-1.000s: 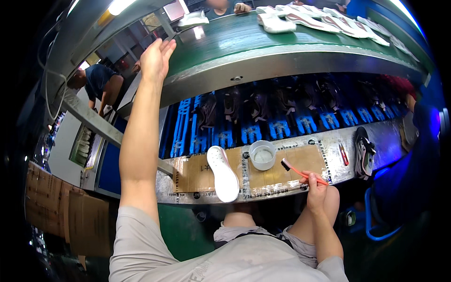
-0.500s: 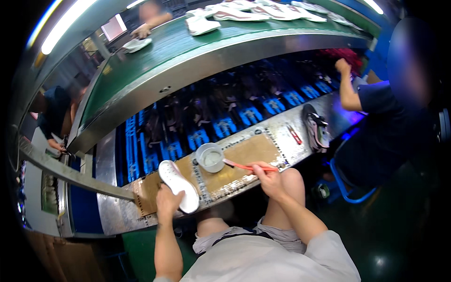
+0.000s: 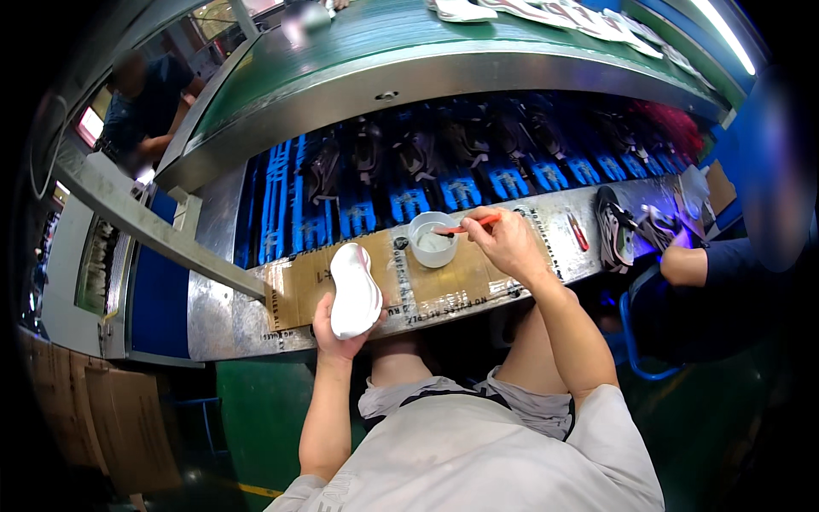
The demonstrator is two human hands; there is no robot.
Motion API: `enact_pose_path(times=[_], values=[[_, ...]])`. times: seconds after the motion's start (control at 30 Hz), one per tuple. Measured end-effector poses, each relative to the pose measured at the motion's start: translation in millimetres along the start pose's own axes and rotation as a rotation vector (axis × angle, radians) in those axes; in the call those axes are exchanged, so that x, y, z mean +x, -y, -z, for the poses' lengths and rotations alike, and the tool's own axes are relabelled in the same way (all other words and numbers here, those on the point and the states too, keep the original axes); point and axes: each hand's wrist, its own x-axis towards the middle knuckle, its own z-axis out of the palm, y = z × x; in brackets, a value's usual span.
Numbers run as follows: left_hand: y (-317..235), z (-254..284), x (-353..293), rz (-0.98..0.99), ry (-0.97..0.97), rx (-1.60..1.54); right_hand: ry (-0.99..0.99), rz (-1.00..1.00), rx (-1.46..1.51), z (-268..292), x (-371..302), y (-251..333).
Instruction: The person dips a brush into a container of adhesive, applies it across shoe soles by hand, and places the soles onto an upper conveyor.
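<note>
My left hand [image 3: 334, 328] is wrapped round the heel end of a white shoe sole [image 3: 354, 288], which I hold tilted over the front edge of the bench. In my right hand [image 3: 508, 243] is a brush with a red handle [image 3: 478, 224]. The brush's tip dips into a white plastic cup [image 3: 422, 253] that holds a pale, cloudy liquid [image 3: 437, 241]. Under the cup lies a flattened piece of brown cardboard [image 3: 461, 286], taped onto the metal bench.
Behind the bench, dark shoe uppers [image 3: 420, 158] sit on blue-lit holders [image 3: 461, 189]. Above runs a green conveyor [image 3: 341, 55] carrying white soles [image 3: 546, 13]. To the right lie red-handled pliers or snips [image 3: 578, 232] and dark shoes [image 3: 614, 226], beside a seated co-worker. A metal bar [image 3: 171, 209] slants at left.
The brush has moved from beside the cup into it. My left hand has shifted its grip to beneath the sole, now turned with its other face up. The view has swung.
</note>
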Motion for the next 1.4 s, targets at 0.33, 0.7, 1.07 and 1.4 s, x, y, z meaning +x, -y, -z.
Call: enact_pose_path(times=[0.33,0.7,1.07,1.4], values=[[4.6,11.0,-20.0,-0.106,0.087,-0.090,0.159,-0.078,-0.111,-31.7,19.6,14.1],[-29.9,-8.0,-6.0,-0.040,0.222,0.360,0.041,0.255,0.109,-14.0,-4.9,9.9],[-43.4,-55.2,-5.5,-0.050,0.377,0.531,0.253,0.568,0.239,-21.4,-6.9,22.8],[-53.3,-73.5,-14.9,-0.501,0.171,1.041,0.335,0.365,0.261,-10.0,-32.9,26.4]])
